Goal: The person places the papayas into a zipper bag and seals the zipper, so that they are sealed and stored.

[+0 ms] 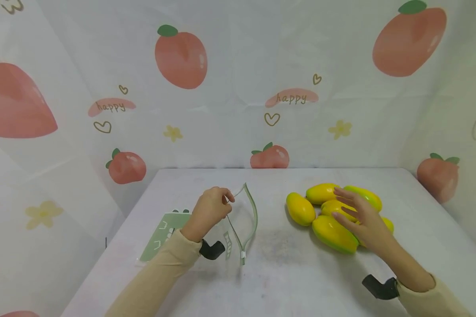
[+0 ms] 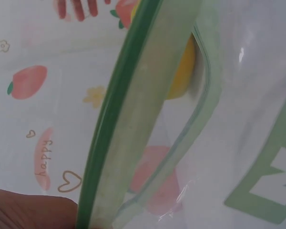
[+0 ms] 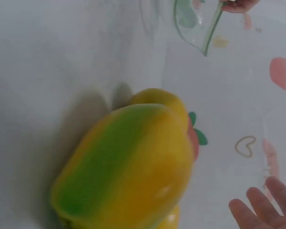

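A clear zip bag with a green-edged mouth stands at the middle of the table, its mouth spread apart. My left hand pinches one side of that mouth between thumb and fingers. In the left wrist view the bag's green zip strip runs up from the hand. To the right lies a cluster of several yellow-green mangoes. Over them hovers my right hand, fingers spread and holding nothing. One large mango fills much of the right wrist view, with the fingertips off to its side.
A green printed sheet-like panel lies at the table's left, partly behind the left forearm. The white table meets a fruit-patterned cloth backdrop at the rear and sides. Dark curved wrist mounts stick out from both sleeves.
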A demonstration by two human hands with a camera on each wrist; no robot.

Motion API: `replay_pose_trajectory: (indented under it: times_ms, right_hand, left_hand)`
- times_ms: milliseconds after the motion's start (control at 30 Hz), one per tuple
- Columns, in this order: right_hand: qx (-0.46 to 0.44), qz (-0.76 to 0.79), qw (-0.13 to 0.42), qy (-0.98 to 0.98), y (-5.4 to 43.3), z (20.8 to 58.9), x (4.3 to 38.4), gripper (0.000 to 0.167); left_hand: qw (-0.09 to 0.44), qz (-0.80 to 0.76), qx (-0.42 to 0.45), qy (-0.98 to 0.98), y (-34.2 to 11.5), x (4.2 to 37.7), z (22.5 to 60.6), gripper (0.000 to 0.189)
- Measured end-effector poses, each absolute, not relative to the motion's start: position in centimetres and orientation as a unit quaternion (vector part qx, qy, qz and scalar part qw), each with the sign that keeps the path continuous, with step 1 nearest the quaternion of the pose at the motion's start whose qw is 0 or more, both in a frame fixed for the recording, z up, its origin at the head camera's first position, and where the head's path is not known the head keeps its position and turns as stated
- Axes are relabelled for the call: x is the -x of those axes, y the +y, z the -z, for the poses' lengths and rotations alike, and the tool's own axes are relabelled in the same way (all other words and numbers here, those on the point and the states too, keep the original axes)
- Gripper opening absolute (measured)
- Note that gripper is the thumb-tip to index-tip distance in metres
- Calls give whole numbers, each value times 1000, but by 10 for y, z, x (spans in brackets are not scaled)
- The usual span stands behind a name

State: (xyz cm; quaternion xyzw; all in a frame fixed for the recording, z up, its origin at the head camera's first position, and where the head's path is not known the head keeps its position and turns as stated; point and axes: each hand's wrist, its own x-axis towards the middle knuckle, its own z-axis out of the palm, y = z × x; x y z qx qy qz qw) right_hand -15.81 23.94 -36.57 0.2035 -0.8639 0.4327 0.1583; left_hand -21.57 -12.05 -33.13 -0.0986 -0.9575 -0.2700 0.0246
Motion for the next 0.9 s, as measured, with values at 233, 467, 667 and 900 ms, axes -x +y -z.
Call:
replay_pose_trajectory:
  times_ms: [233, 467, 667, 900]
  right_hand:
    - [-168, -412, 128, -887, 245, 380, 148, 54]
    - [-137, -403, 79, -901, 248, 386, 145, 59]
    - [-131, -397, 50, -907, 247, 390, 148, 59]
    - [-130, -382, 40, -914, 245, 394, 151, 60]
  left_hand:
    - [24, 274, 100, -956, -120, 216, 336, 21]
    - [22, 276, 98, -956, -119, 215, 338, 22]
    - [24, 280, 99, -955, -119, 216, 339, 22]
    - [29, 279, 101, -955, -121, 216, 340, 22]
